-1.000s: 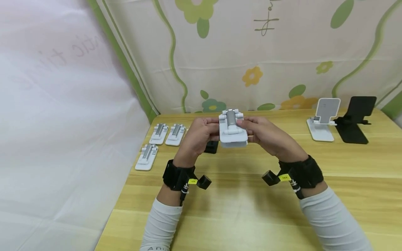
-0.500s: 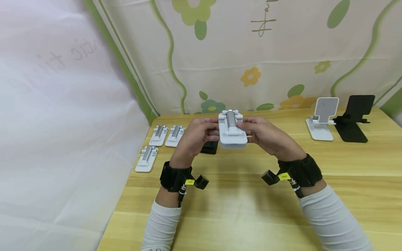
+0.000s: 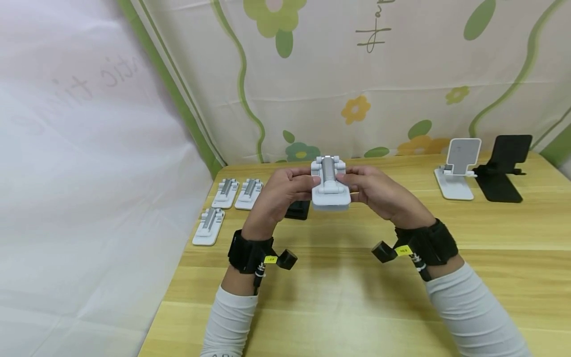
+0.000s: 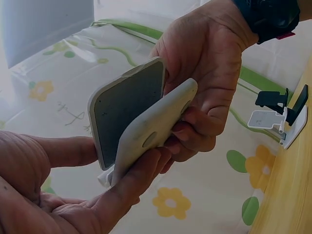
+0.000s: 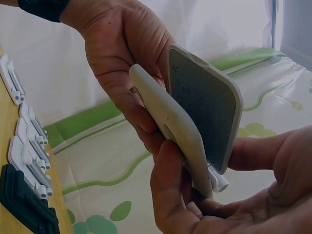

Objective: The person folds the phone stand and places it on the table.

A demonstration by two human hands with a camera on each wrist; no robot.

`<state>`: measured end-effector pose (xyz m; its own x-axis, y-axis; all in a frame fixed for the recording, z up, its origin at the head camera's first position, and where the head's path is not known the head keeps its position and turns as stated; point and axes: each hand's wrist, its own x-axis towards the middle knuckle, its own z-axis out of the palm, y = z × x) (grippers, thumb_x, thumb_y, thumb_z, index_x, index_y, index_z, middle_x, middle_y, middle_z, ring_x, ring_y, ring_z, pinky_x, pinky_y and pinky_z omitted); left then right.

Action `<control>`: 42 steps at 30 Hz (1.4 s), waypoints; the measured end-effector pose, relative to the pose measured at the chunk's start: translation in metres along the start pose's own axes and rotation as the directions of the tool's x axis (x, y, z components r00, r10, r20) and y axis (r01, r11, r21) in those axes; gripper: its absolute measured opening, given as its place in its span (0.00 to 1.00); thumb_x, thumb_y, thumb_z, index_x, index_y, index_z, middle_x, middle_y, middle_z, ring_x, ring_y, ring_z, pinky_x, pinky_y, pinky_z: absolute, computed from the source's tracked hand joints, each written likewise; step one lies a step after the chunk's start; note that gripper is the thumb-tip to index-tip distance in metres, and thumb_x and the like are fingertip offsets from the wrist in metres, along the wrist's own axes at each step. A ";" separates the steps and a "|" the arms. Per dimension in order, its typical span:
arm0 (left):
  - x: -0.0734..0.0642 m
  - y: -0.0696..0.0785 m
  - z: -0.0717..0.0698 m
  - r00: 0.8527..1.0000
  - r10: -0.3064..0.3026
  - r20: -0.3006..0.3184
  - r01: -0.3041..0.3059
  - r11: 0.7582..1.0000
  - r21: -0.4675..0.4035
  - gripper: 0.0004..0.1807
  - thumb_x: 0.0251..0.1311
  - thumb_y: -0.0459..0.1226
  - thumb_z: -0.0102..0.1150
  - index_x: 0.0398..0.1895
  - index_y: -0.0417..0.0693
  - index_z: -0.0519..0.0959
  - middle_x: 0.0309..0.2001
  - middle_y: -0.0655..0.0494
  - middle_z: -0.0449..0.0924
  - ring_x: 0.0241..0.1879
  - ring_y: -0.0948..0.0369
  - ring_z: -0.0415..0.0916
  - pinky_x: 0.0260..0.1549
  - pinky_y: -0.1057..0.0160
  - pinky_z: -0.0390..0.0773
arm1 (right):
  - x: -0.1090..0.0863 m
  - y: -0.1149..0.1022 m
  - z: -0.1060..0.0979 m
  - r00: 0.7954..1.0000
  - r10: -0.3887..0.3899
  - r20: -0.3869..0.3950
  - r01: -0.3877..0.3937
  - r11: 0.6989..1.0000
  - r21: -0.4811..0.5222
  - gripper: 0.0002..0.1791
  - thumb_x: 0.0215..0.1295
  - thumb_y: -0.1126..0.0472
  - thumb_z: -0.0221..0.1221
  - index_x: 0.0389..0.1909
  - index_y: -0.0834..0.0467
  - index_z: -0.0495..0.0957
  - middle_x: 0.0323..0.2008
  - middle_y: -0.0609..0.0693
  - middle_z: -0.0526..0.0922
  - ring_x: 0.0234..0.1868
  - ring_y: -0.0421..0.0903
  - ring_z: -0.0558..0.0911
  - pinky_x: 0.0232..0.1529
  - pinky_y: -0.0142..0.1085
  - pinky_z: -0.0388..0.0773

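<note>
A white folding phone stand [image 3: 330,193] with a grey hinge arm is held up above the table between both hands. My left hand [image 3: 277,198] grips its left edge, the thumb lying on the upper plate. From the right side my right hand [image 3: 381,193] grips it too, thumb beside the hinge arm. In the left wrist view its two plates stand partly apart, a dark grey pad [image 4: 129,105] showing on the inner face of one. Fingers of both hands curl round the other plate [image 5: 170,114] in the right wrist view.
Several folded white phone stands [image 3: 207,226] lie at the table's left. A folded black stand [image 3: 297,210] is partly hidden behind my left hand. Unfolded white [image 3: 464,156] and black [image 3: 510,153] stands are at the back right. A flowered curtain [image 3: 312,74] hangs behind the wooden table [image 3: 339,307].
My left wrist has shifted slightly left, and the left thumb has moved onto the upper plate of the phone stand. The right hand stays nearly still.
</note>
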<state>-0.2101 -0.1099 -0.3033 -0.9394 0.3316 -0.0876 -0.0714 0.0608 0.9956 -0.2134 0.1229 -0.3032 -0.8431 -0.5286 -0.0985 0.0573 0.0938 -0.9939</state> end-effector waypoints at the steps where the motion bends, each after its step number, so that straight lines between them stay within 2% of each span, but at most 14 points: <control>1: 0.000 0.000 0.000 1.000 0.001 -0.002 -0.001 1.000 -0.002 0.25 0.69 0.39 0.63 0.66 0.39 0.77 0.58 0.45 0.84 0.53 0.56 0.84 0.57 0.58 0.83 | 0.000 0.000 0.000 1.000 -0.002 -0.001 0.002 1.000 -0.001 0.28 0.83 0.56 0.44 0.71 0.74 0.59 0.55 0.56 0.74 0.47 0.39 0.83 0.50 0.30 0.83; 7: 0.000 0.000 0.002 1.000 0.011 -0.009 -0.011 1.000 -0.007 0.22 0.69 0.35 0.63 0.64 0.37 0.78 0.58 0.43 0.84 0.52 0.56 0.85 0.52 0.60 0.85 | 0.001 0.001 0.000 1.000 -0.007 -0.002 0.007 1.000 0.000 0.26 0.83 0.58 0.45 0.70 0.74 0.61 0.55 0.57 0.75 0.48 0.41 0.82 0.51 0.33 0.82; 14: 0.002 0.000 0.005 0.998 -0.028 -0.051 0.030 0.999 0.031 0.24 0.68 0.31 0.61 0.66 0.36 0.76 0.56 0.41 0.85 0.52 0.53 0.86 0.51 0.59 0.86 | 0.002 0.004 0.000 1.000 -0.017 0.008 0.017 1.000 0.001 0.24 0.82 0.61 0.45 0.68 0.76 0.61 0.55 0.60 0.74 0.48 0.43 0.82 0.49 0.34 0.82; 18: 0.003 0.000 0.006 0.998 -0.030 -0.048 0.032 0.999 0.044 0.23 0.69 0.30 0.60 0.67 0.35 0.75 0.56 0.40 0.85 0.53 0.52 0.86 0.50 0.58 0.86 | 0.002 0.004 0.000 1.000 -0.017 0.003 0.017 1.000 -0.012 0.24 0.82 0.62 0.45 0.67 0.76 0.61 0.53 0.59 0.74 0.46 0.43 0.82 0.48 0.34 0.82; 21: 0.001 0.001 0.008 0.998 -0.010 -0.068 0.016 0.995 0.100 0.23 0.70 0.30 0.59 0.67 0.38 0.74 0.54 0.40 0.86 0.52 0.51 0.86 0.49 0.58 0.87 | 0.002 0.005 0.000 1.000 -0.013 -0.008 0.013 1.000 -0.017 0.23 0.81 0.62 0.47 0.66 0.76 0.62 0.51 0.58 0.76 0.44 0.44 0.82 0.46 0.36 0.83; 23: -0.002 0.003 0.012 0.995 0.018 -0.103 0.002 0.982 0.191 0.22 0.73 0.34 0.58 0.68 0.40 0.73 0.53 0.42 0.86 0.50 0.52 0.86 0.47 0.59 0.87 | 0.002 0.006 0.001 1.000 -0.013 -0.018 0.013 1.000 -0.014 0.23 0.80 0.63 0.48 0.65 0.75 0.63 0.49 0.58 0.77 0.42 0.45 0.83 0.45 0.37 0.85; 25: -0.006 0.006 0.018 0.991 0.046 -0.125 -0.002 0.943 0.334 0.23 0.75 0.41 0.57 0.69 0.43 0.72 0.51 0.47 0.86 0.46 0.55 0.85 0.42 0.61 0.86 | 0.002 0.006 0.001 1.000 -0.014 -0.027 0.014 1.000 -0.007 0.22 0.79 0.64 0.50 0.65 0.75 0.63 0.48 0.58 0.76 0.40 0.45 0.84 0.45 0.38 0.86; 27: -0.011 0.008 0.024 0.991 0.064 -0.117 -0.003 0.888 0.460 0.28 0.74 0.48 0.59 0.70 0.45 0.71 0.50 0.51 0.83 0.43 0.58 0.83 0.38 0.62 0.84 | 0.002 0.007 0.002 0.999 -0.023 -0.030 0.023 1.000 -0.003 0.22 0.78 0.65 0.50 0.65 0.75 0.63 0.49 0.59 0.76 0.40 0.45 0.85 0.46 0.39 0.87; 29: -0.014 0.007 0.030 0.993 0.096 -0.073 -0.037 0.818 0.574 0.33 0.69 0.52 0.63 0.70 0.46 0.71 0.52 0.52 0.81 0.43 0.58 0.80 0.36 0.62 0.82 | 0.002 0.008 0.004 0.999 -0.022 -0.035 0.022 1.000 -0.004 0.21 0.78 0.66 0.51 0.63 0.75 0.64 0.49 0.60 0.76 0.40 0.45 0.84 0.46 0.39 0.87; 31: -0.017 0.006 0.036 0.992 0.116 -0.051 -0.054 0.750 0.659 0.39 0.63 0.54 0.69 0.71 0.45 0.69 0.56 0.50 0.77 0.47 0.57 0.77 0.39 0.61 0.79 | 0.003 0.009 0.005 0.999 -0.022 -0.037 0.022 1.000 -0.012 0.20 0.77 0.66 0.52 0.62 0.74 0.64 0.48 0.59 0.76 0.41 0.44 0.83 0.46 0.38 0.87; 33: -0.018 0.004 0.041 0.987 0.147 -0.062 -0.056 0.680 0.731 0.44 0.58 0.55 0.73 0.71 0.43 0.68 0.61 0.47 0.74 0.53 0.55 0.72 0.46 0.61 0.76 | 0.004 0.010 0.007 0.999 -0.020 -0.043 0.019 1.000 -0.025 0.19 0.77 0.65 0.53 0.61 0.74 0.65 0.47 0.58 0.77 0.41 0.44 0.82 0.45 0.36 0.86; 35: -0.018 0.003 0.045 0.983 0.151 -0.104 -0.011 0.617 0.787 0.48 0.57 0.58 0.73 0.71 0.39 0.66 0.62 0.44 0.70 0.53 0.54 0.68 0.46 0.60 0.74 | 0.005 0.011 0.009 0.999 -0.016 -0.049 0.014 0.999 -0.034 0.19 0.77 0.66 0.54 0.60 0.73 0.65 0.47 0.58 0.76 0.42 0.44 0.82 0.44 0.36 0.86; 38: -0.016 0.001 0.046 0.978 0.145 -0.150 0.042 0.565 0.824 0.50 0.57 0.61 0.71 0.69 0.34 0.65 0.59 0.43 0.70 0.49 0.53 0.69 0.41 0.60 0.74 | 0.008 0.013 0.012 0.999 -0.021 -0.043 0.019 0.999 -0.046 0.18 0.76 0.67 0.54 0.59 0.73 0.66 0.48 0.60 0.76 0.42 0.45 0.84 0.44 0.38 0.87; 42: -0.014 0.002 0.038 0.976 0.124 -0.181 0.085 0.549 0.831 0.47 0.54 0.60 0.73 0.64 0.34 0.70 0.50 0.46 0.73 0.40 0.54 0.72 0.34 0.61 0.74 | 0.011 0.014 0.016 1.000 -0.021 -0.006 0.021 0.999 -0.048 0.17 0.77 0.68 0.53 0.59 0.75 0.66 0.49 0.62 0.76 0.42 0.47 0.85 0.47 0.41 0.88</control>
<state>-0.1840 -0.0786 -0.3009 -0.9861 0.1605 0.0440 0.1602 0.8441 0.5116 -0.2129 0.1045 -0.3195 -0.8473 -0.5254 -0.0773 0.0143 0.1230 -0.9923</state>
